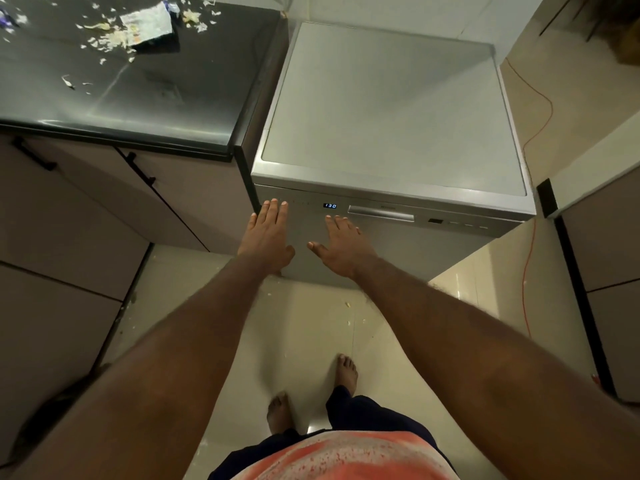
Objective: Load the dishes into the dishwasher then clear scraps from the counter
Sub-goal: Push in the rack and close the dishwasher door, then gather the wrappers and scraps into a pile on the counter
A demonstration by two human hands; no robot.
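Forearms extend to left hand (268, 233) and right hand (341, 245), each grip released flat against the shut dishwasher (391, 109); loading seems done, so clearing counter (156, 109) scraps (114, 38) comes next.

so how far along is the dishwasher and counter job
Loading looks done: the dishwasher door is closed, its display lit. In hand: the left hand and right hand lie flat against the door front. Left to do: scraps and a torn packet lie on the counter.
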